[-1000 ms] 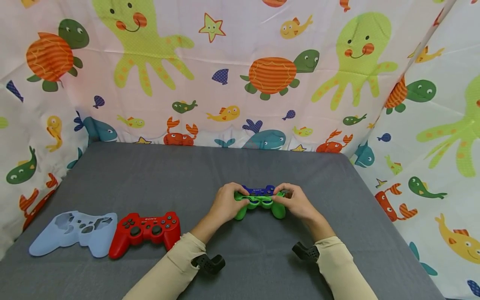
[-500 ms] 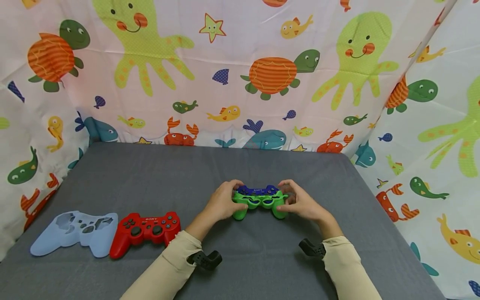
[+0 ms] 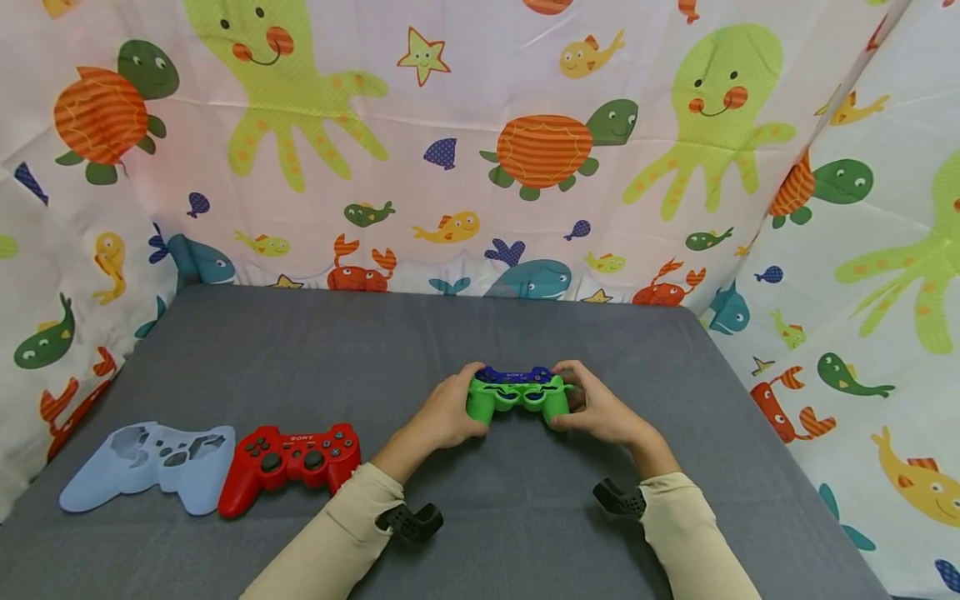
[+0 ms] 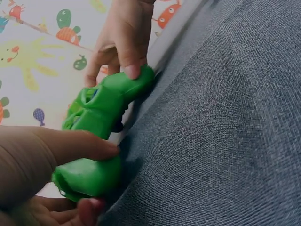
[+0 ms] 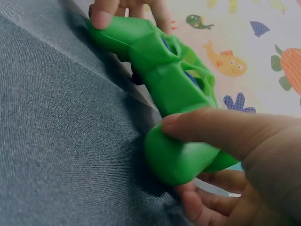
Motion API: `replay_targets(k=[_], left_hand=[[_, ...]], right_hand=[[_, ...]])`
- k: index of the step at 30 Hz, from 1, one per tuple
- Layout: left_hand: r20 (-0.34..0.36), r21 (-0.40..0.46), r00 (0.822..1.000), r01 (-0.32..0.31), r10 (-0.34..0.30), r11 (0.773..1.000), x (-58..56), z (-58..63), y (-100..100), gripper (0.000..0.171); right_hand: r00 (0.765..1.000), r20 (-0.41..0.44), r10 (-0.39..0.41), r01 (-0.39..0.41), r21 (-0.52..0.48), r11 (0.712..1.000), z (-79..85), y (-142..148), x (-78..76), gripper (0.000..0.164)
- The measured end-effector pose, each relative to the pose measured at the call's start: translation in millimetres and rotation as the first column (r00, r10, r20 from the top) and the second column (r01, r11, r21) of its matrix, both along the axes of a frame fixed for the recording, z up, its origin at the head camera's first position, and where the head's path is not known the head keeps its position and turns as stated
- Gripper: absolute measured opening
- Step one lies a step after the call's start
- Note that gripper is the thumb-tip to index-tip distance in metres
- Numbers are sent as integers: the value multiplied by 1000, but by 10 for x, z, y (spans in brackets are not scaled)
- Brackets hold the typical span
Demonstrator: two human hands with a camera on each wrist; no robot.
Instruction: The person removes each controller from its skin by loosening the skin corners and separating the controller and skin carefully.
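Observation:
A blue game controller (image 3: pixel 514 377) is partly inside a green silicone cover (image 3: pixel 521 396), its top edge with the SONY lettering showing above the green. My left hand (image 3: pixel 447 412) grips the left handle, thumb on the near side and fingers behind. On the other handle, my right hand (image 3: pixel 600 406) holds with its thumb in front and fingers around the back. Both wrist views show the thumbs pressing the rounded green handle ends; the green cover (image 4: pixel 101 110) looks wrinkled in the middle. Blue peeks through openings of the cover (image 5: pixel 171 89) in the right wrist view.
To the left lie a red controller (image 3: pixel 292 462) and, touching it, a light blue silicone cover (image 3: pixel 153 467). Everything rests on a grey cloth-covered table (image 3: pixel 360 342). A curtain with printed sea animals (image 3: pixel 465 100) hangs behind and along the sides.
Both hands have shifted from the controller's upper part down to the handles. The controller is now tilted, its near side raised, and the green handles stand more upright.

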State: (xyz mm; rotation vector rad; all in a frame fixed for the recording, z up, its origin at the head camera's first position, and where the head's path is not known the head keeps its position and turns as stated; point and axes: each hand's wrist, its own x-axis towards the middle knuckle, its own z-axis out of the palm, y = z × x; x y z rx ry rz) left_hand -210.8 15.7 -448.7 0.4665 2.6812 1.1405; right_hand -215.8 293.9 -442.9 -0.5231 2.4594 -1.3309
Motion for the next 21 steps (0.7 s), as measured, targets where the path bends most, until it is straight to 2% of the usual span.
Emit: replay_targets(k=[5, 8, 12, 17, 21], left_hand=[[19, 141, 997, -71, 69, 987, -18, -11, -1, 89], [66, 222, 994, -102, 89, 970, -10, -6, 8, 92], [79, 299, 990, -133, 114, 945, -10, -21, 28, 93], [107, 387, 981, -190, 160, 902, -21, -41, 50, 90], [151, 428, 976, -208, 157, 880, -29, -52, 46, 90]], right_hand=[[997, -1, -80, 80, -67, 995, -22, -7, -14, 64], [990, 12, -143, 144, -82, 986, -22, -6, -22, 64], [982, 33, -187, 189, -88, 978, -1, 6, -17, 67], [987, 75, -143, 152, -125, 980, 24, 43, -13, 74], [988, 130, -87, 109, -170, 979, 17, 88, -15, 84]])
